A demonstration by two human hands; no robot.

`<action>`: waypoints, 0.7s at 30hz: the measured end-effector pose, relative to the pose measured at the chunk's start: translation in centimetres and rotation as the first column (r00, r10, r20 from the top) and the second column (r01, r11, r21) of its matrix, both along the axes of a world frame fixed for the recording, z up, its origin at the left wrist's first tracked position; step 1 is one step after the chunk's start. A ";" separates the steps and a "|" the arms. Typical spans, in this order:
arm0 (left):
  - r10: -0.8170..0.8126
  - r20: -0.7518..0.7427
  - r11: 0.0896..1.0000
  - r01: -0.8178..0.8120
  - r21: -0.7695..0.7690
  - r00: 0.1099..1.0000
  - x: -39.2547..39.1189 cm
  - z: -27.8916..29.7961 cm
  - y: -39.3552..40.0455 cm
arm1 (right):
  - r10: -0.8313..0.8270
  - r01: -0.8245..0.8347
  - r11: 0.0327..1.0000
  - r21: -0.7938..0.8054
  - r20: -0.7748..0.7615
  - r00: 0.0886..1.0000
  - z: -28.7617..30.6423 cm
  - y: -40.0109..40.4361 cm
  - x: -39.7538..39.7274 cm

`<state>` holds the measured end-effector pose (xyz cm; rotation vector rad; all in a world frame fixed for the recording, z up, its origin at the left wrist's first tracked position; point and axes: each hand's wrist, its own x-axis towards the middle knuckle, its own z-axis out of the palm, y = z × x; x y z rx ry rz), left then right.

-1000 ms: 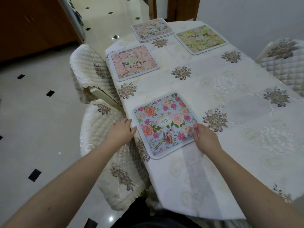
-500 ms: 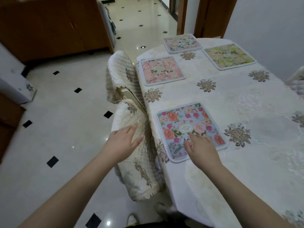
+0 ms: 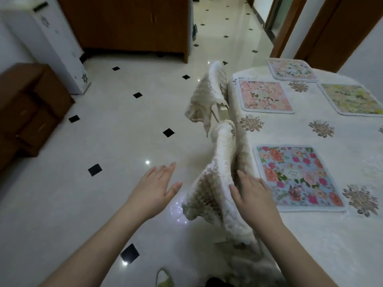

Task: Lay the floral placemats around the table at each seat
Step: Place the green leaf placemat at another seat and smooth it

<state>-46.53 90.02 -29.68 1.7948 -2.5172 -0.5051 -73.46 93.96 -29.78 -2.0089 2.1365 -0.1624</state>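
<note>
Both the left hand [image 3: 154,188] and right hand [image 3: 253,192] are hovering flat-fingered and empty beside the blue rose-printed rectangular placemat [image 3: 298,176]; seemingly, fetching another mat is coming next.

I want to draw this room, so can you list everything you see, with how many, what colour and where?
Floral fabric placemats: four; blue, pink, yellow, pale pink; on table.
Cream embroidered tablecloth: one, covering table.
Cream quilted chair covers: two, at table's left edge.
Brown wooden cabinet: one, far wall.
White tall appliance: one, far left.
Brown cardboard boxes: stacked, left.
White tiled floor: black diamonds.
Hands: left over floor; right beside near chair cover.
</note>
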 end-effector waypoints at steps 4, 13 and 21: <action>0.088 0.001 0.990 -0.088 0.113 0.996 6.0 -1.7 2.2 | 0.103 -0.120 0.983 -0.138 -0.123 0.987 -0.1 0.7 6.3; 0.179 -0.033 0.982 -0.176 0.070 0.983 13.3 -1.4 5.4 | 0.135 -0.161 0.976 -0.146 -0.173 0.976 -0.9 0.4 13.1; 0.142 0.061 0.989 -0.138 -0.062 0.988 14.1 -0.7 4.6 | 0.230 -0.256 0.952 -0.170 -0.159 0.960 -1.0 -0.4 16.4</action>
